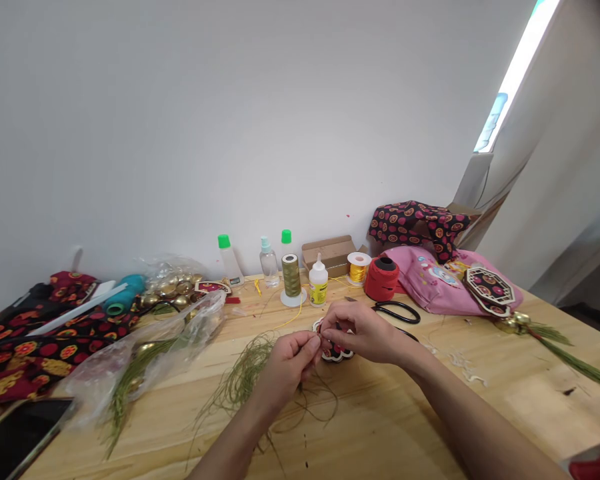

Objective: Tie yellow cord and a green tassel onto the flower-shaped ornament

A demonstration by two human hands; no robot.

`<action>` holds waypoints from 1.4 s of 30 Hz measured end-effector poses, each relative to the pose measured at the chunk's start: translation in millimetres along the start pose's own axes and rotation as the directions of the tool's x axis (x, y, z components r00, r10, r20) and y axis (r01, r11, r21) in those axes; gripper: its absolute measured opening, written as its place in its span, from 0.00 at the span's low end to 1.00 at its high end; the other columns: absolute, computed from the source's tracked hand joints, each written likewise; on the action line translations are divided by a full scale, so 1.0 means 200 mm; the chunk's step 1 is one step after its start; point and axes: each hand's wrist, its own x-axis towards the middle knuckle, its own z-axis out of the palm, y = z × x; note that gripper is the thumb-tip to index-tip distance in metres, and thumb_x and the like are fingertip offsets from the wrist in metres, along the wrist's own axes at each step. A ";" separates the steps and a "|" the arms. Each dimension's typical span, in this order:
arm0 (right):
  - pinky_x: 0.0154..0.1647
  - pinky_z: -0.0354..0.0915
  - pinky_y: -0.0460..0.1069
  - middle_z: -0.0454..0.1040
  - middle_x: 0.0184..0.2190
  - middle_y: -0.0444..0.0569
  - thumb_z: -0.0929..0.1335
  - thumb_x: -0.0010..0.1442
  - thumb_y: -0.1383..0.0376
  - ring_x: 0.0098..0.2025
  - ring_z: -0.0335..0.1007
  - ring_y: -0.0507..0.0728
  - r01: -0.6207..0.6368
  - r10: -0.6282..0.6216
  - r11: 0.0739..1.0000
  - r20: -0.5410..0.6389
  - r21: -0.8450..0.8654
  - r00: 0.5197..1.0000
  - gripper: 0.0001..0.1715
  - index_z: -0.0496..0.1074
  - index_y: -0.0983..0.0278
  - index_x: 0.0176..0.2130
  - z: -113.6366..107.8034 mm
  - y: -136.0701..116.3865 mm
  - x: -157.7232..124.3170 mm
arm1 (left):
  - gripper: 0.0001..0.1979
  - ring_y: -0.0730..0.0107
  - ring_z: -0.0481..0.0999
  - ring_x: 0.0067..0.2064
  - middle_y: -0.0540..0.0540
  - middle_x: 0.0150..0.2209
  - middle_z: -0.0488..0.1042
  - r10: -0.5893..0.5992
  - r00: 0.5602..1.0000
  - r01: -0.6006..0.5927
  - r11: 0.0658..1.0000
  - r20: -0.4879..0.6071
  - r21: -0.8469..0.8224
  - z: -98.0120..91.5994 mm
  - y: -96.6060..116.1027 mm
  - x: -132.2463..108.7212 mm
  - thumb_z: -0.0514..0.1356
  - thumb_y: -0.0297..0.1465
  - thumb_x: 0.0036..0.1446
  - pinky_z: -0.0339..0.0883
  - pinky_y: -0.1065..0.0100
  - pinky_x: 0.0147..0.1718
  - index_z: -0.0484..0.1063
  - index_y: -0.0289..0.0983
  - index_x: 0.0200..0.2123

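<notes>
My left hand [293, 357] and my right hand [363, 330] meet at the middle of the table, their fingertips pinched together. What sits between the fingers is too small and too hidden to make out. Just behind the fingers lies a dark patterned ornament with a white scalloped rim [337, 359], partly covered by my right hand. A loose tangle of green thread [245, 373] spreads to the left of my left hand, with some strands passing beneath it. Black-handled scissors [400, 311] rest beyond my right wrist.
Behind the hands stand a green thread cone [291, 277], a glue bottle [319, 283], a yellow cord spool [359, 269] and a red spool [381, 279]. Plastic bags with gold bells [173, 287] and patterned cloth [55, 333] lie left. A pink bag [430, 287] bears an octagonal ornament [487, 290].
</notes>
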 end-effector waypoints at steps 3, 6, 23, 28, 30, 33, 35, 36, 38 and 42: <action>0.21 0.58 0.42 0.68 0.22 0.44 0.62 0.54 0.64 0.21 0.62 0.48 -0.057 0.054 0.991 0.029 0.119 0.998 0.09 0.68 0.67 0.30 0.01 0.01 0.00 | 0.16 0.81 0.49 0.17 0.56 0.16 0.54 0.008 1.000 -0.007 1.000 -0.011 0.027 0.00 -0.01 0.00 0.55 0.41 0.47 0.40 0.76 0.14 0.64 0.34 0.20; 0.21 0.58 0.42 0.68 0.22 0.45 0.62 0.54 0.64 0.22 0.63 0.48 -0.064 0.061 0.987 0.024 0.150 0.998 0.09 0.69 0.67 0.30 0.01 0.01 0.00 | 0.15 0.81 0.49 0.17 0.56 0.17 0.54 0.012 0.999 -0.010 0.999 -0.035 0.047 0.00 -0.01 0.00 0.54 0.41 0.48 0.41 0.76 0.14 0.64 0.34 0.21; 0.18 0.57 0.41 0.69 0.20 0.45 0.65 0.50 0.61 0.20 0.62 0.48 -0.145 0.156 0.956 -0.024 0.254 0.987 0.11 0.70 0.67 0.27 0.05 0.04 0.00 | 0.15 0.80 0.47 0.18 0.57 0.17 0.52 0.018 1.000 -0.017 0.999 -0.020 0.030 0.00 -0.01 0.00 0.53 0.41 0.49 0.40 0.76 0.14 0.59 0.36 0.19; 0.18 0.56 0.41 0.70 0.19 0.45 0.65 0.50 0.62 0.20 0.62 0.48 -0.116 0.131 0.975 -0.067 0.191 0.989 0.10 0.71 0.67 0.26 0.06 0.03 0.01 | 0.15 0.80 0.46 0.19 0.56 0.18 0.51 0.037 0.999 -0.038 0.999 0.017 0.028 0.00 0.00 -0.01 0.53 0.40 0.50 0.40 0.75 0.15 0.62 0.35 0.21; 0.18 0.56 0.41 0.70 0.19 0.45 0.66 0.49 0.63 0.20 0.62 0.48 -0.099 0.111 0.987 -0.091 0.126 0.990 0.09 0.71 0.67 0.26 0.06 0.03 0.01 | 0.14 0.79 0.47 0.19 0.56 0.18 0.51 0.054 0.999 -0.053 0.993 -0.001 0.103 0.00 0.00 -0.01 0.52 0.39 0.51 0.40 0.75 0.15 0.66 0.34 0.25; 0.19 0.56 0.41 0.71 0.20 0.45 0.66 0.49 0.65 0.20 0.62 0.48 -0.090 0.096 0.994 -0.111 0.058 0.989 0.08 0.72 0.67 0.26 0.06 0.04 0.01 | 0.14 0.79 0.47 0.19 0.56 0.18 0.52 0.073 0.997 -0.067 0.976 -0.021 0.205 0.00 0.00 -0.01 0.52 0.39 0.52 0.41 0.75 0.15 0.68 0.33 0.28; 0.20 0.57 0.42 0.71 0.21 0.46 0.66 0.49 0.64 0.21 0.63 0.48 -0.099 0.106 0.993 -0.102 0.072 0.989 0.08 0.72 0.68 0.27 0.06 0.05 0.01 | 0.15 0.79 0.48 0.19 0.56 0.18 0.52 0.076 0.997 -0.070 0.972 -0.015 0.223 0.00 -0.01 0.00 0.51 0.39 0.52 0.41 0.75 0.16 0.67 0.33 0.26; 0.20 0.57 0.42 0.71 0.21 0.46 0.66 0.49 0.64 0.21 0.63 0.48 -0.104 0.113 0.990 -0.095 0.090 0.989 0.09 0.72 0.68 0.27 0.06 0.05 0.01 | 0.15 0.79 0.48 0.19 0.56 0.17 0.51 0.073 0.997 -0.068 0.972 -0.014 0.224 -0.01 -0.01 0.00 0.51 0.40 0.52 0.41 0.75 0.16 0.67 0.33 0.25; 0.20 0.57 0.42 0.71 0.22 0.46 0.65 0.50 0.63 0.21 0.63 0.48 -0.112 0.122 0.986 -0.072 0.127 0.990 0.10 0.72 0.69 0.29 0.05 0.05 0.01 | 0.15 0.80 0.48 0.19 0.56 0.17 0.52 0.064 0.998 -0.060 0.975 -0.010 0.214 -0.02 -0.02 0.00 0.50 0.40 0.52 0.42 0.75 0.16 0.65 0.33 0.25; 0.23 0.59 0.42 0.71 0.22 0.46 0.62 0.53 0.62 0.23 0.63 0.49 -0.103 0.110 0.977 -0.027 0.188 0.994 0.14 0.72 0.69 0.28 0.03 0.02 0.02 | 0.15 0.80 0.48 0.19 0.57 0.17 0.51 0.053 0.999 -0.051 0.987 -0.009 0.154 -0.02 -0.04 0.01 0.51 0.40 0.52 0.42 0.75 0.16 0.63 0.34 0.23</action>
